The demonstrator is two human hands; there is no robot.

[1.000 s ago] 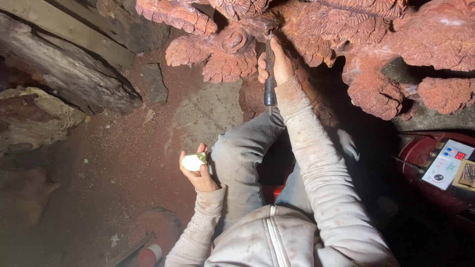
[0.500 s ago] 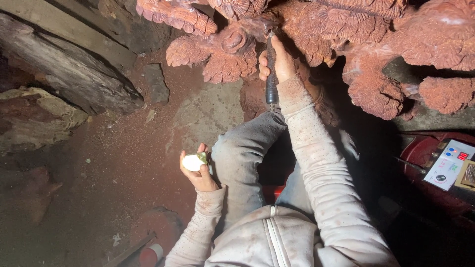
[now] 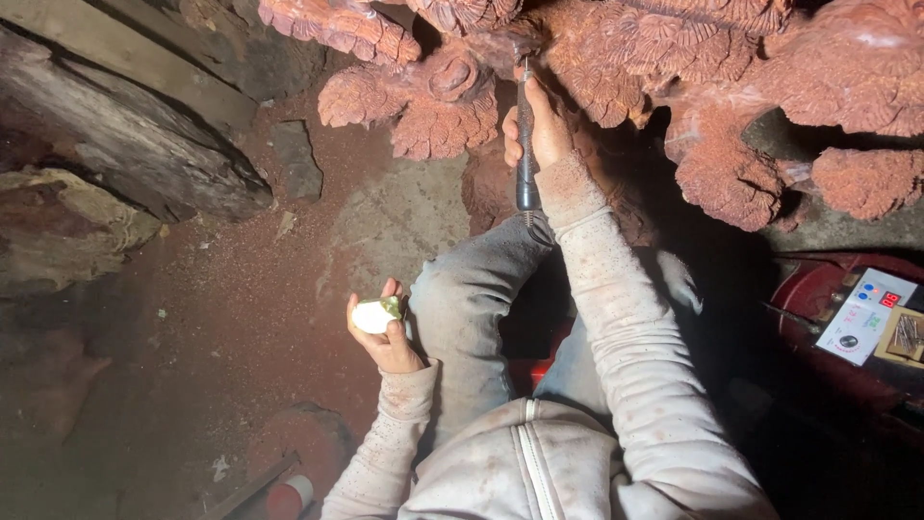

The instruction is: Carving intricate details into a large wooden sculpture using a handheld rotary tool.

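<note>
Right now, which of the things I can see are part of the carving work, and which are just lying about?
In use:
- right hand gripping the dark pen-like power tool
- red carved wood that its tip touches
- left hand holding a small white lump

Lying about:
- white control box on the red drum
- old timber
- flat stone

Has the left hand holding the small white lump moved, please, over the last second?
No: the left hand with its small white lump stays beside the grey-trousered knee.
</note>
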